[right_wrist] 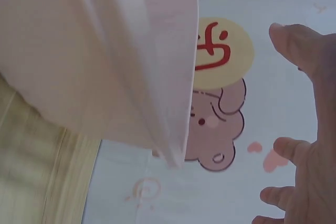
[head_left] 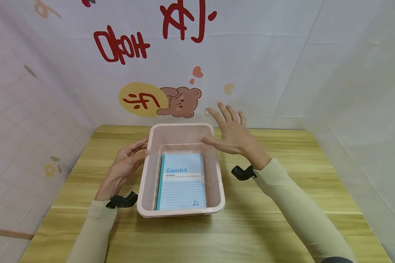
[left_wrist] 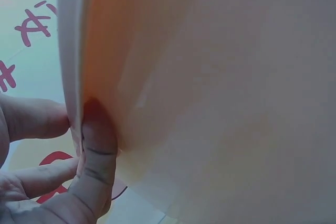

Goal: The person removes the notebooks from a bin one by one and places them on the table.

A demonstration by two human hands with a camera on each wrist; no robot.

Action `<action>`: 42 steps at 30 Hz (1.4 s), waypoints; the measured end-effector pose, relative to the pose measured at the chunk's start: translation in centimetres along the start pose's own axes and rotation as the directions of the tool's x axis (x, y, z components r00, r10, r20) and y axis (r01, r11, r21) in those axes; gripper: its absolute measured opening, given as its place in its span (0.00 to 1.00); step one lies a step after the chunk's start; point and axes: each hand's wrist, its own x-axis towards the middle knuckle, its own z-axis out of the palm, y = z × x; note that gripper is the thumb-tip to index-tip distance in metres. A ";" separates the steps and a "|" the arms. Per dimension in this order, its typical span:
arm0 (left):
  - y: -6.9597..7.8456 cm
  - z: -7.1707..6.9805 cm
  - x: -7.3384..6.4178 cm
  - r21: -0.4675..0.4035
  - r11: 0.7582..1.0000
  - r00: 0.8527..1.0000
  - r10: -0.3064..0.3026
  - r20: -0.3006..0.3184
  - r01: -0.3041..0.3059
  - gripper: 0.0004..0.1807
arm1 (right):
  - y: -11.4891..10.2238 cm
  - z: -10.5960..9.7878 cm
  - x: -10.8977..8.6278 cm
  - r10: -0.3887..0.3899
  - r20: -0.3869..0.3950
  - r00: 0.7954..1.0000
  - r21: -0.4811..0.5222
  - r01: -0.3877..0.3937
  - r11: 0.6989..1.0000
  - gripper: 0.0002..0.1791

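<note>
A pale pink plastic bin [head_left: 219,182] is in the middle of the head view, and a light blue notebook [head_left: 182,191] marked "Gambit" lies inside it. At the bin's left rim my left hand [head_left: 126,164] pinches the edge. The left wrist view shows a fingertip [left_wrist: 100,135] on one side of the rim and other fingers on the opposite side. My right hand [head_left: 230,135] is spread in the air by the right rim, its thumb near the bin's far right corner. In the right wrist view a gap separates that hand [right_wrist: 315,145] from the bin [right_wrist: 126,66].
A wood-grain table [head_left: 266,226] lies below. White cloth [head_left: 260,62] with red writing and a printed bear hangs behind it, and more cloth runs along both sides. Each wrist wears a black camera mount [head_left: 243,172].
</note>
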 end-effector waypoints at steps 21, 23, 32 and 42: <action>-0.3 0.1 0.2 -0.044 0.999 1.000 0.025 0.013 -0.025 0.37 | -7.0 3.7 4.1 0.043 0.003 0.999 0.005 -0.043 0.999 0.49; -0.3 0.1 0.2 -0.046 0.999 0.999 0.028 0.016 -0.027 0.37 | -7.6 4.4 4.3 0.041 -0.014 0.999 0.006 -0.041 0.999 0.49; -0.1 0.2 0.0 -0.037 0.999 1.000 0.015 0.006 -0.015 0.38 | -10.2 7.8 4.3 0.031 -0.041 0.999 -0.085 -0.035 0.996 0.49; 0.0 0.2 0.1 -0.036 0.999 1.000 0.019 0.010 -0.018 0.37 | -12.0 10.5 4.1 0.082 0.041 0.996 -0.183 -0.074 0.980 0.46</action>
